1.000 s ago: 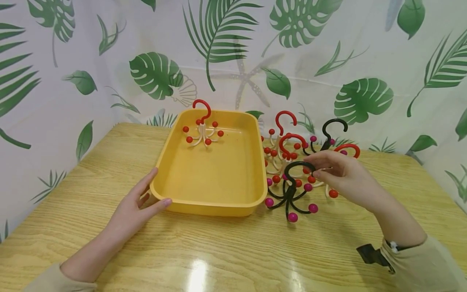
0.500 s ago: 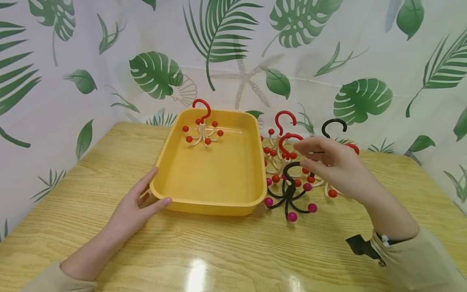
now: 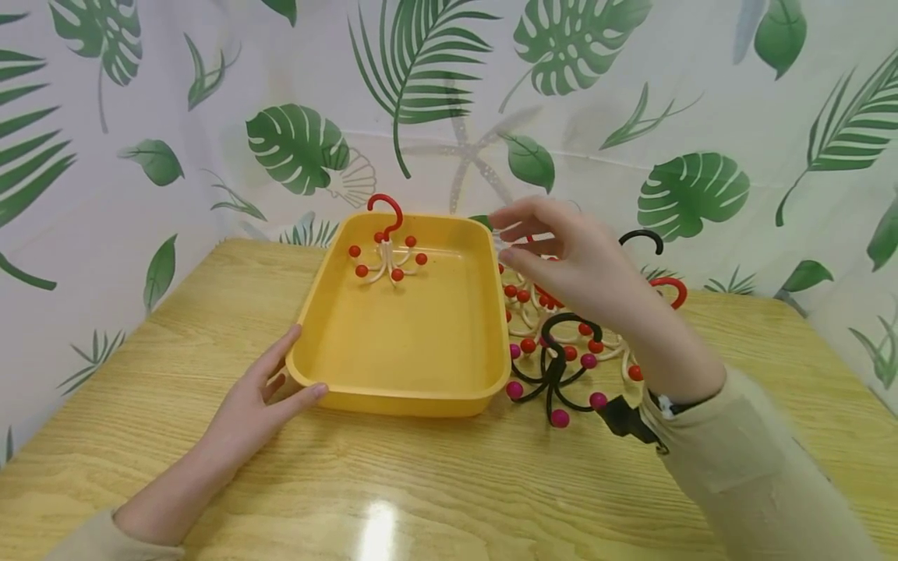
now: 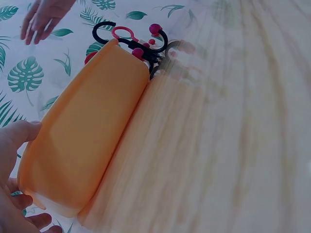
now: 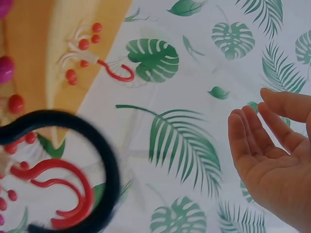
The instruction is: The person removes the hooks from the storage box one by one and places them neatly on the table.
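Observation:
My left hand (image 3: 270, 393) grips the near left corner of a yellow plastic tray (image 3: 414, 396), thumb at the front rim and fingers along the left side. In the left wrist view the thumb and fingers span the corner of the tray (image 4: 92, 121). My right hand (image 3: 571, 253) hangs in the air beside the tray's right rim, fingers loosely bent and holding nothing. Inside the tray, at the back left, stands a white multi-arm hook hanger (image 3: 386, 253) with a red hook and red ball tips. A black hook hanger (image 3: 554, 366) with magenta balls stands right of the tray.
Several more white-and-red hook hangers crowd behind the black one, partly hidden by the right hand and forearm. Another black hook (image 3: 641, 234) rises at the back right. A leaf-print cloth (image 3: 449, 117) hangs behind the wooden table (image 3: 295, 483).
My right hand has moved left and up from the hangers on the right, passing over the front black hanger's hook, towards the tray's rim. The left hand and tray have stayed put.

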{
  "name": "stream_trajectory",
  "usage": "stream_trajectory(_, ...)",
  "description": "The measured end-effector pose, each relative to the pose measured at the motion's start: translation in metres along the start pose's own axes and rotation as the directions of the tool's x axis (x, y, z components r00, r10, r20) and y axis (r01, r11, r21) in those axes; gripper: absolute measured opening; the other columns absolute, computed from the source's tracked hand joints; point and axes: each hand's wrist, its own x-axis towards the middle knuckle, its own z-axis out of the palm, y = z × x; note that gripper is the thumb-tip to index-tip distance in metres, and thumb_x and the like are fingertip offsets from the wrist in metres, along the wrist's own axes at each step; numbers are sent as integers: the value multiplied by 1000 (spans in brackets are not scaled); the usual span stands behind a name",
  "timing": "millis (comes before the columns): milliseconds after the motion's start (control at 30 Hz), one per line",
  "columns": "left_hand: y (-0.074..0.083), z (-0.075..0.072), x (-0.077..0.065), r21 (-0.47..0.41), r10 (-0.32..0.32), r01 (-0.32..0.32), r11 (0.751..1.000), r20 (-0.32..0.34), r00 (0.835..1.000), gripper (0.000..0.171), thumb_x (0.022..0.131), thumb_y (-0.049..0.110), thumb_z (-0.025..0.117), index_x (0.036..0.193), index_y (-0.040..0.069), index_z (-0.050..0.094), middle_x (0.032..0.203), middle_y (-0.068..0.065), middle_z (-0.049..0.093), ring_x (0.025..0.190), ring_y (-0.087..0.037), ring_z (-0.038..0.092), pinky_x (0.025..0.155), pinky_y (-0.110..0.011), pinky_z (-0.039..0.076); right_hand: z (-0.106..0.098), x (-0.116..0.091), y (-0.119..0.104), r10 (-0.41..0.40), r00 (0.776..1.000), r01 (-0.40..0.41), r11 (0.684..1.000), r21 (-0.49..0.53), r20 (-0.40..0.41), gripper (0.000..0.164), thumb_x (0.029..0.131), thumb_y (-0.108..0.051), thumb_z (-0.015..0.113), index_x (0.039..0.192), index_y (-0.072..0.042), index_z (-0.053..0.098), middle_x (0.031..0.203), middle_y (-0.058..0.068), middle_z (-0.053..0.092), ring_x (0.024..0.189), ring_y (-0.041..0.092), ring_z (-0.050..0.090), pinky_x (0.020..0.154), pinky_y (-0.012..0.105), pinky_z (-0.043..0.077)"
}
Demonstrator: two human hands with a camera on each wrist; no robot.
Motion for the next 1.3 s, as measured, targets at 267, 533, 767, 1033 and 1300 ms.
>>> stream_trajectory(267, -1, 1, -1, 2, 11, -11, 1000, -4, 1000, 87, 88, 37, 69, 155, 24, 15, 158, -10, 14, 141, -35, 19, 113, -52, 24, 8, 45, -31, -8, 1000, 8, 999, 42, 3, 31, 92, -9, 63, 123, -6, 58, 121, 2, 59, 107, 13, 58, 89, 27, 52)
stream_trajectory(533, 0, 1, -1, 12, 10, -10, 1000, -9, 1000, 87, 88, 38, 69, 155, 23, 15, 158, -10, 15, 141, -34, 20, 113, -52, 25, 28, 90, -42, 38, 998, -40, 999, 37, 42, 34, 93, -13, 63, 126, -9, 57, 121, 0, 58, 104, 10, 57, 87, 21, 51)
stream_trajectory(767, -1, 0, 0, 5, 10, -10, 1000, -6, 1000, 87, 88, 38, 69, 154, 24, 16, 158, -11, 15, 141, -35, 19, 112, -53, 25, 51, 120, -35, 111, 990, -115, 993, 40, 91, 33, 94, -15, 62, 125, -9, 56, 120, 2, 58, 106, 14, 57, 86, 17, 49)
stream_trajectory(1033, 0, 1, 0, 2, 9, -9, 1000, -7, 1000, 87, 88, 38, 69, 154, 23, 16, 158, -11, 15, 141, -35, 20, 112, -52, 25, 84, 138, -4, 256, 964, -262, 957, 124, 68, 36, 93, -17, 63, 127, -8, 53, 123, 7, 57, 108, 19, 54, 86, 22, 51)
stream_trajectory(1300, 0, 1, -1, -5, 12, -12, 1000, -8, 1000, 86, 88, 37, 69, 154, 24, 16, 158, -11, 15, 141, -34, 20, 113, -52, 24, 117, 148, 28, 399, 913, -367, 896, 251, -88, 38, 93, -15, 63, 128, -7, 51, 123, 8, 56, 109, 22, 55, 87, 24, 52)
